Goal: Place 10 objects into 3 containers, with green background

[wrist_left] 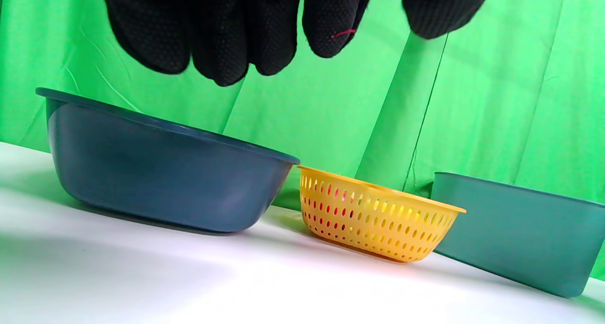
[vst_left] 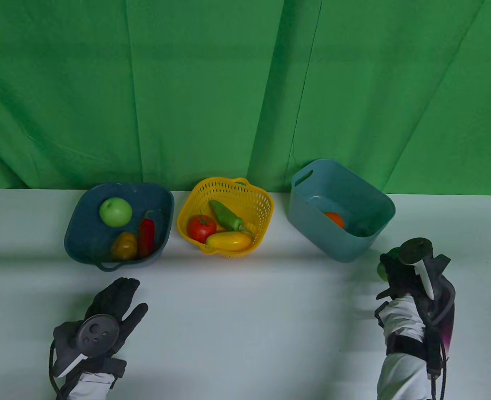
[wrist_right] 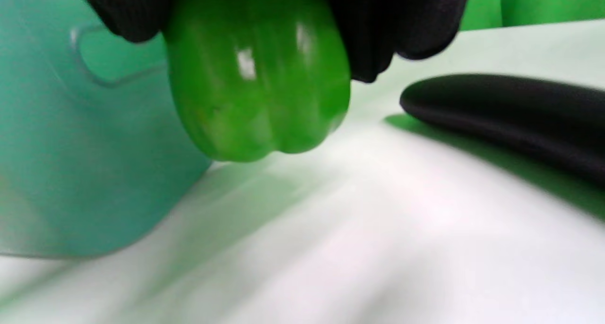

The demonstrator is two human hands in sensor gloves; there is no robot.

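Observation:
My right hand (vst_left: pixel 391 268) grips a green bell pepper (wrist_right: pixel 257 78) just above the table, beside the near right corner of the tilted teal bin (vst_left: pixel 312 225); only a sliver of the pepper (vst_left: pixel 382 271) shows in the table view. An orange (vst_left: pixel 335 219) lies in the bin. My left hand (vst_left: pixel 130 296) rests flat and empty on the table in front of the dark blue bowl (vst_left: pixel 72 221), which holds a green apple (vst_left: pixel 115 211), a red chili (vst_left: pixel 146 237) and a yellow-orange pepper (vst_left: pixel 124 246). The yellow basket (vst_left: pixel 266 200) holds a tomato (vst_left: pixel 201 227), a green chili (vst_left: pixel 226 216) and a yellow fruit (vst_left: pixel 228 241).
A dark purple eggplant (vst_left: pixel 447 310) lies on the table under my right wrist; it shows as a black shape (wrist_right: pixel 510 116) in the right wrist view. A green curtain hangs behind the white table (vst_left: pixel 245 316). In the left wrist view the bowl (wrist_left: pixel 160 177), basket (wrist_left: pixel 378 220) and bin (wrist_left: pixel 515 229) stand in a row.

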